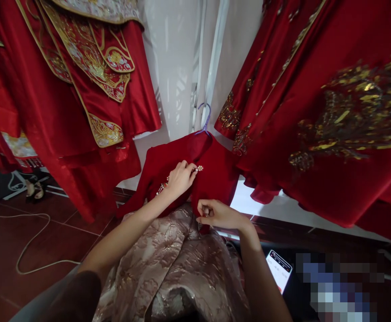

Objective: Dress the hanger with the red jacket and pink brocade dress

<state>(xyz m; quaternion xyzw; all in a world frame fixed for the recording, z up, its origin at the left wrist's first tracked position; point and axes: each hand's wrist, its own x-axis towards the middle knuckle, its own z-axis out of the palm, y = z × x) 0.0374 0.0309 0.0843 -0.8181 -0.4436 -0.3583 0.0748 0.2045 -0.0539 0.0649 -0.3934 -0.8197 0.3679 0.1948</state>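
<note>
A red jacket hangs open-necked on a purple hanger in front of me. My left hand lies over its front, thumb and fingertips pinched at a small beaded ornament of pale and gold beads. More beaded trim shows beside that wrist. Lower and to the right, my right hand is curled, thumb against the fingers, close to the jacket's lower front. Whatever those fingers pinch is too small to make out. A shiny beige-pink floral fabric drapes below both hands.
Red gowns with gold embroidery hang at left, and a sequinned red gown at right. White poles rise behind the hanger. A lit phone lies lower right. A pale cable crosses the tiled floor near shoes.
</note>
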